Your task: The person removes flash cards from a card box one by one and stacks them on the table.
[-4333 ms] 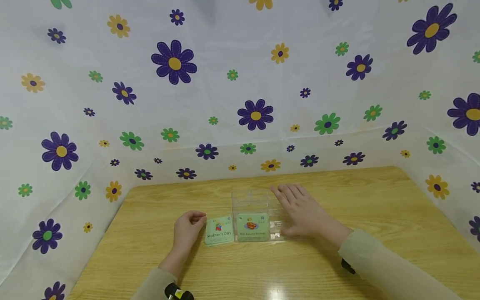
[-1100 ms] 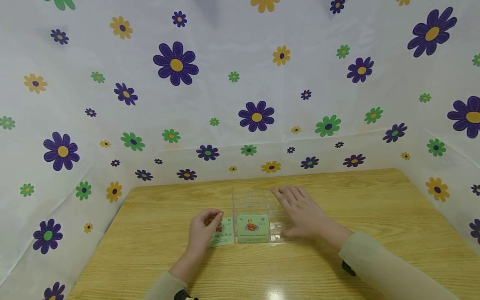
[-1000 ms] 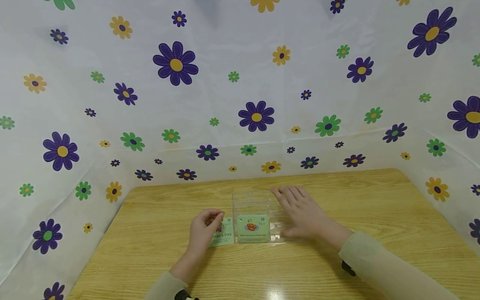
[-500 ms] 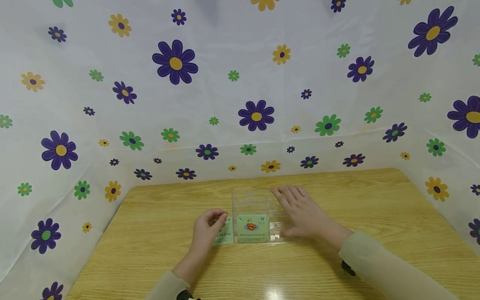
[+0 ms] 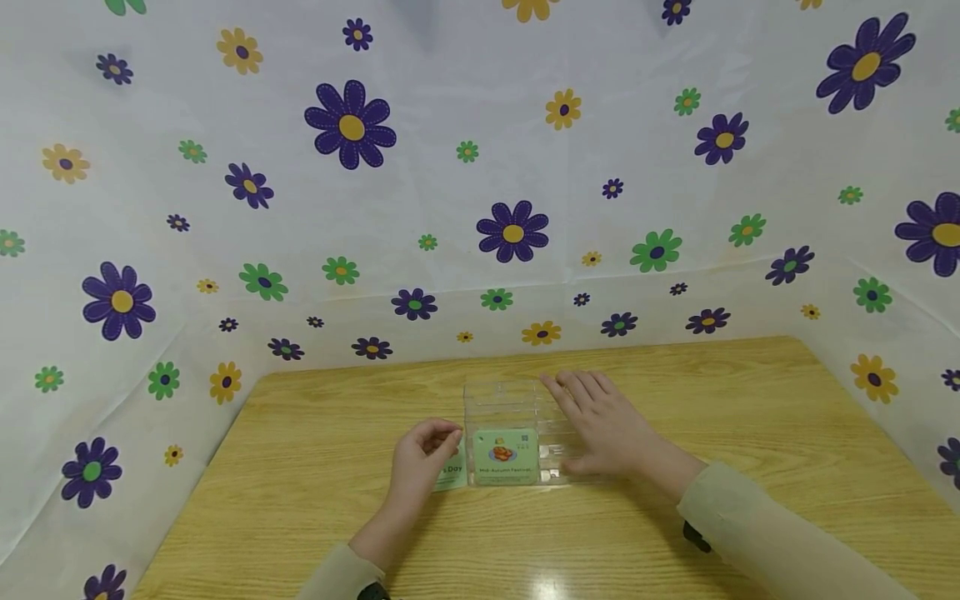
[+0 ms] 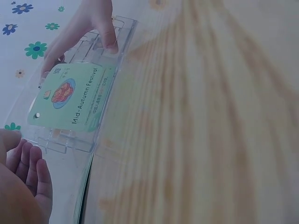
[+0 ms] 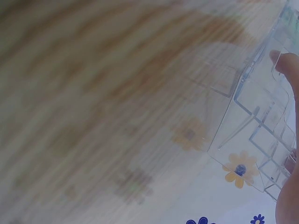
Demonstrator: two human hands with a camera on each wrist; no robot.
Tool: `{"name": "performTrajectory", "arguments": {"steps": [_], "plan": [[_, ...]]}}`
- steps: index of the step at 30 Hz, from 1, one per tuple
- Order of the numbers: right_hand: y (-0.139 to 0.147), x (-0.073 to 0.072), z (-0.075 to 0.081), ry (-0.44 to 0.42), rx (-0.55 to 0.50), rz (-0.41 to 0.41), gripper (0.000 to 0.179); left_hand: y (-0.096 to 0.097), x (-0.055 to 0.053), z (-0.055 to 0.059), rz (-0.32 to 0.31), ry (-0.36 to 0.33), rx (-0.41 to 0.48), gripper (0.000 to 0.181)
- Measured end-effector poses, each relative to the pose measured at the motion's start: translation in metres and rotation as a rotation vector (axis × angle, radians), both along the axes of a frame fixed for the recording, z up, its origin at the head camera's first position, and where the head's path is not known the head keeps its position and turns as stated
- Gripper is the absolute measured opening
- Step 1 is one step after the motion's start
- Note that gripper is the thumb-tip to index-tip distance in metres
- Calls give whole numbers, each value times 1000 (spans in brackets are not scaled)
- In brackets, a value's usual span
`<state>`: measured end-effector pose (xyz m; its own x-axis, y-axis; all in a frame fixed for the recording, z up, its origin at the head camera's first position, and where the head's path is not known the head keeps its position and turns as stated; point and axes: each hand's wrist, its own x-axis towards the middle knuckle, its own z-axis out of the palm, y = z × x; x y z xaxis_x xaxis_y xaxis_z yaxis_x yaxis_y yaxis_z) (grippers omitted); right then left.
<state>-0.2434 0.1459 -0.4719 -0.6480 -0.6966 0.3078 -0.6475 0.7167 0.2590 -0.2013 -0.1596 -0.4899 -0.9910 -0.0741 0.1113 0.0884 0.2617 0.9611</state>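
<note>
1. The left hand point(image 5: 422, 460) has slid right over a green card point(image 5: 452, 478) reading "s Day", bringing the work to the box's edge; fingers curl, any pinch I can't tell.
2. "Mid-Autumn Festival" card point(image 5: 507, 457) lies in the clear box point(image 5: 501, 393).
3. Right hand point(image 5: 603, 429) spreads across it.

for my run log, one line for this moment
left hand: beside clear plastic box | right hand: touching box | green square card: box's left end

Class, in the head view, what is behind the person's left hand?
Part of a green card, lying beside the clear plastic box: the letters "s Day" show. The rest of the card's face is covered by the left hand.
</note>
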Motion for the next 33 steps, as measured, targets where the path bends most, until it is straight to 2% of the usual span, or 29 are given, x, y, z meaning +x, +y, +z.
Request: {"name": "performTrajectory", "arguments": {"steps": [10,19,26,33], "plan": [[0,0,-1,7,4,-2,129,3,2,2,-19,18,9,11],[-1,3,4,-32,3,-9,128,7,2,2,-20,28,3,11],[-1,2,4,-29,-9,-8,129,12,2,4,-32,32,3,11],[-1,3,4,-34,-7,-4,128,12,2,2,-35,41,-2,10]]}}
